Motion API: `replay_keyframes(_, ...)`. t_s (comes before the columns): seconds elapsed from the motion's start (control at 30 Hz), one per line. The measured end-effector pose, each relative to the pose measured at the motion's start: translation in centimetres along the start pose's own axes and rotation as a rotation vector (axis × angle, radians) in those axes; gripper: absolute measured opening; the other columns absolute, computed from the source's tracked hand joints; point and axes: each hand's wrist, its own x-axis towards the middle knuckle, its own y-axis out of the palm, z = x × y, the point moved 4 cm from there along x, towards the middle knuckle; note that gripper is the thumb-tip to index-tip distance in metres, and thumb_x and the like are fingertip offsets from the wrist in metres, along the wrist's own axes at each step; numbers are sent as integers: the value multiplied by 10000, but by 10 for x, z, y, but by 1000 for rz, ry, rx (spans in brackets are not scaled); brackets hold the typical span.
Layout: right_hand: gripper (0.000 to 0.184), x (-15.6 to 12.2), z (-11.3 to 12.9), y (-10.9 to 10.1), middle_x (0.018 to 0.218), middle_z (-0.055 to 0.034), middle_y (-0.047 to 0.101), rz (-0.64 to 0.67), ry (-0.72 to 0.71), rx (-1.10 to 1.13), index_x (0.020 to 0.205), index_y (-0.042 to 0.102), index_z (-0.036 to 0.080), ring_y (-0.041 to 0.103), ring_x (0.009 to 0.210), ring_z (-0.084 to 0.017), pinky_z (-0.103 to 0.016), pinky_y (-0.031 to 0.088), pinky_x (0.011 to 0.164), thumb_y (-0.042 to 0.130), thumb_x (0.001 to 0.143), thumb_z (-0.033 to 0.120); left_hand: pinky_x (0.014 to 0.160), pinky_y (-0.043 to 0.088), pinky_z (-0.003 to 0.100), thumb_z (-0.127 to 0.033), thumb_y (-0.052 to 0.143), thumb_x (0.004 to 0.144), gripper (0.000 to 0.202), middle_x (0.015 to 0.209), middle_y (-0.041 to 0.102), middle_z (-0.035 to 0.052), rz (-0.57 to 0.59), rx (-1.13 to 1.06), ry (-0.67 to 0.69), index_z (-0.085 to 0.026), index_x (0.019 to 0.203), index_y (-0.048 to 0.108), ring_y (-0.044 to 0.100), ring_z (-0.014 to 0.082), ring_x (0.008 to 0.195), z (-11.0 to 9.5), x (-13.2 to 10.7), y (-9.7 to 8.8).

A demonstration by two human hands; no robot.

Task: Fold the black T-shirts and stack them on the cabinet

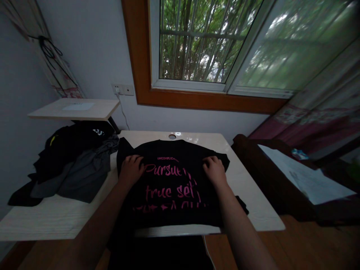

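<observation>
A black T-shirt [171,180] with pink lettering lies spread on the pale wooden table [253,210] in front of me. Small folds break up the letters on its right half. My left hand [131,169] rests on the shirt's upper left part, its fingers apart and slightly bent over the cloth. Across from it, my right hand [215,169] touches the upper right part near the sleeve, fingers bent and a little apart. The undersides of both hands are hidden.
Dark clothes [75,161] lie heaped on the table's left side, beneath a raised wooden shelf [47,108]. A round hole [172,137] is near the back edge. Dark brown furniture [292,176] with a white sheet [303,174] stands at right. Behind is a window [208,45].
</observation>
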Motion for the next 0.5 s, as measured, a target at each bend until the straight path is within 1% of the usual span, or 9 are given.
replay_keyframes(0.13,270,-1,0,-3,1223,-108,620,20,24,-43,1147,713,232,535,1084,-291,-397,447,896,561,924,237,1011,462,494,-381,562,946,334,1261,652,94,1,-7,69,-244,1222,689,521,319,1185,-6,-2,-3)
replay_keyframes(0.3,320,-2,-7,-8,1248,-122,624,23,84,-102,1196,709,236,537,1112,-316,-410,453,860,537,926,227,1062,449,489,-361,550,962,332,1252,634,98,23,-107,197,-235,1244,675,533,293,1175,-11,-3,-1)
replay_keyframes(0.5,437,-4,-21,-14,1300,-139,630,8,155,-165,1292,684,227,550,1136,-332,-435,460,890,496,903,161,1114,435,503,-344,524,976,351,1288,597,117,27,-166,221,-214,1273,657,526,294,1226,-8,-4,5)
